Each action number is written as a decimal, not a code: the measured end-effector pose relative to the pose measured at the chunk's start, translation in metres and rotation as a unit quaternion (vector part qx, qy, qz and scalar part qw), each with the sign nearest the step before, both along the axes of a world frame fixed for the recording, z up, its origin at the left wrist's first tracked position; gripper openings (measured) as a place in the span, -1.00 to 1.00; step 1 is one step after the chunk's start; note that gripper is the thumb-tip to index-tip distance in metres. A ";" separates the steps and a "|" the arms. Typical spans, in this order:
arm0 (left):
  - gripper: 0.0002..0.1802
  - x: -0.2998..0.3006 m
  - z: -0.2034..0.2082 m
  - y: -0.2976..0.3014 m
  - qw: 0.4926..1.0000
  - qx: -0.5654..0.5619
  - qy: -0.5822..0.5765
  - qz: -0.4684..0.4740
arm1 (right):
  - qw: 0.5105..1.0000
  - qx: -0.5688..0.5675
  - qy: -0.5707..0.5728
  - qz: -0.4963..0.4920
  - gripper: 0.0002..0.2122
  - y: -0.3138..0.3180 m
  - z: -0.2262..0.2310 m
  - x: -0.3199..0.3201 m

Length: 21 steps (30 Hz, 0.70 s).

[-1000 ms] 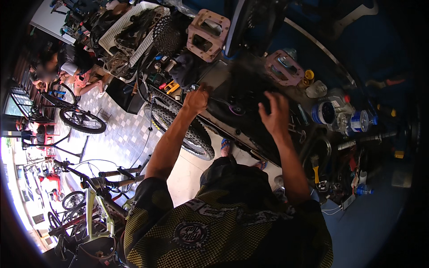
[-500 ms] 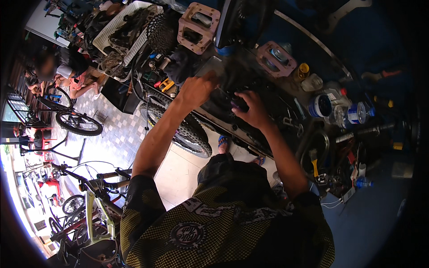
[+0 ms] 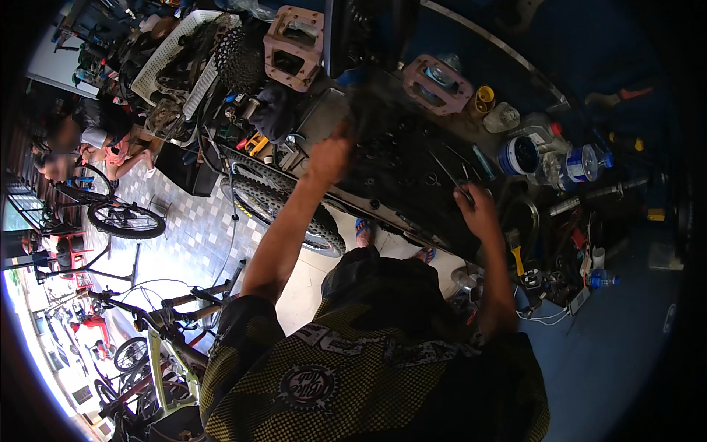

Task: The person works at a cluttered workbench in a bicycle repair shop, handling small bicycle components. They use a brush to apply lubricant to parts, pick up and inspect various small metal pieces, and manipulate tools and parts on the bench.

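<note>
Holding a thin tool [image 3: 444, 168] by its near end, the right hand [image 3: 479, 208] had its fingers closed around it, over the dark bench [image 3: 401, 193]. The tool looked stiff and light, perhaps slippery if oily, so this end seemed the proper place for gripping. The left hand [image 3: 329, 158] was beside a grey sheet [image 3: 322, 118]; in such shadow, I could not tell whether its fingers were apart.

Two bare forearms [image 3: 286, 234] extend toward the far side.
Bare left hand [image 3: 330, 158] farther out, fingertips dim and unclear; bare right hand [image 3: 479, 211] nearer, at right, fingers curled.
</note>
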<state>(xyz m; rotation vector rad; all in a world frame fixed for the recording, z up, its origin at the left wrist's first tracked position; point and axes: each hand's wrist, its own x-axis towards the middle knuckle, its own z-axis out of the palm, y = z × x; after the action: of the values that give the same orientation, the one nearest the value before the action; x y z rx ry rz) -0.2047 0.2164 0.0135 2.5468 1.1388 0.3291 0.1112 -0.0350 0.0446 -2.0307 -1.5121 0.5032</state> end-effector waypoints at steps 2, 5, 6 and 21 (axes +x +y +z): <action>-0.51 0.021 0.004 -0.009 0.995 -0.012 0.095 -0.040 | 0.999 -0.035 0.026 -0.029 -0.75 -0.023 -0.005 0.002; -0.55 0.036 -0.004 0.003 0.990 -0.008 0.113 -0.086 | 0.990 -0.112 0.040 -0.076 -0.73 -0.033 0.007 -0.008; -0.59 0.042 -0.005 0.012 0.987 -0.009 0.120 -0.102 | 0.991 -0.101 0.038 -0.077 -0.73 -0.036 0.007 -0.009; -0.75 0.066 0.000 0.038 0.988 0.043 0.133 -0.065 | 0.995 -0.009 -0.078 -0.065 -0.79 -0.071 -0.029 -0.022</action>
<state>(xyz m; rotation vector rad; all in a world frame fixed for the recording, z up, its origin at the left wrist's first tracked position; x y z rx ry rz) -0.1391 0.2542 0.0139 2.7883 1.0601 0.0057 0.0888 -0.1062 0.0156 -2.2080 -1.4556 0.3146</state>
